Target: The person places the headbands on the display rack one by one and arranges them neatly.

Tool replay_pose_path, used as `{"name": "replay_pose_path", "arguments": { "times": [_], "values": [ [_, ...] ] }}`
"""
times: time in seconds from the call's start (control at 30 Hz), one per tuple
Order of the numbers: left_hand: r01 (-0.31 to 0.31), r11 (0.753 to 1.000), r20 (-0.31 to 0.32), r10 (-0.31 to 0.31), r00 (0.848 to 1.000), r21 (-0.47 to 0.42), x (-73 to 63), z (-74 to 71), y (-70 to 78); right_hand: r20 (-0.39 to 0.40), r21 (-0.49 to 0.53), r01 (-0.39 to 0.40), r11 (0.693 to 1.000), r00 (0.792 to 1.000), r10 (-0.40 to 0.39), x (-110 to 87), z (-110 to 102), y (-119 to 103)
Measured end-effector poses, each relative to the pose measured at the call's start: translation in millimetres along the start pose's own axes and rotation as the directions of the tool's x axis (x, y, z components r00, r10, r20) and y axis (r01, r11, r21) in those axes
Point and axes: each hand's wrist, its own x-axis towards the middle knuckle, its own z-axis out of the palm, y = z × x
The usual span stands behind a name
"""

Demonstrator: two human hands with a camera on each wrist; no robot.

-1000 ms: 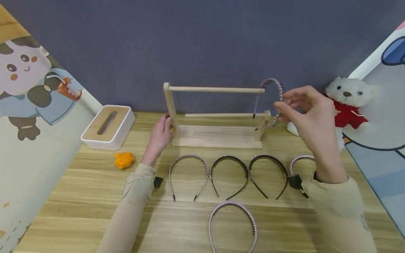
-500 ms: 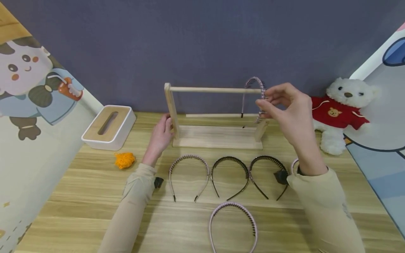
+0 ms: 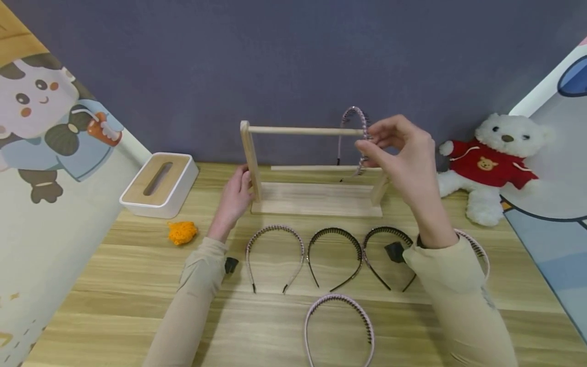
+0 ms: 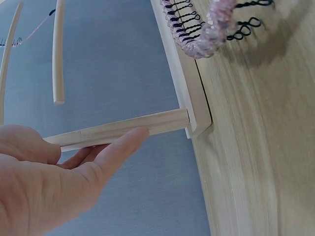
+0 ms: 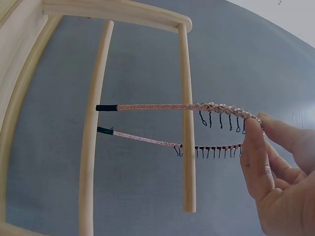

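My right hand [image 3: 403, 153] pinches a pink beaded headband [image 5: 152, 106] with small black comb loops between thumb and fingertips. The headband stands upright around the top rod [image 3: 302, 131] of a wooden headband rack [image 3: 316, 198], close to the rod's free right end. In the right wrist view its black tips lie near the lower rod [image 5: 88, 172]. At the rack's other end, my left hand [image 3: 235, 196] grips the left upright post [image 4: 162, 122], thumb on one side and fingers on the other.
In front of the rack lie a pink beaded headband [image 3: 275, 227], two black headbands [image 3: 335, 230] and two pale pink ones [image 3: 339, 296]. A white tissue box [image 3: 176, 199] and an orange bundle [image 3: 182, 233] are at left. A teddy bear [image 3: 488, 158] sits at right.
My right hand has moved left, bringing the headband from beyond the rod's right end to a place around the rod. The left hand keeps its grip on the post.
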Motion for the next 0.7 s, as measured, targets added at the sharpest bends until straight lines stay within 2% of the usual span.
{"name": "replay_pose_path", "arguments": {
  "times": [0.33,0.7],
  "values": [
    [-0.003,1.0,-0.016,0.004,1.0,0.022,-0.4,0.9,2.4,0.022,0.049,0.002,0.999,1.0,-0.003,6.0,22,-3],
    [-0.004,1.0,-0.013,0.004,1.0,0.019,0.3,0.3,0.6,0.084,0.095,0.029,0.995,0.996,-0.037,11.6,57,-3]
  ]
}}
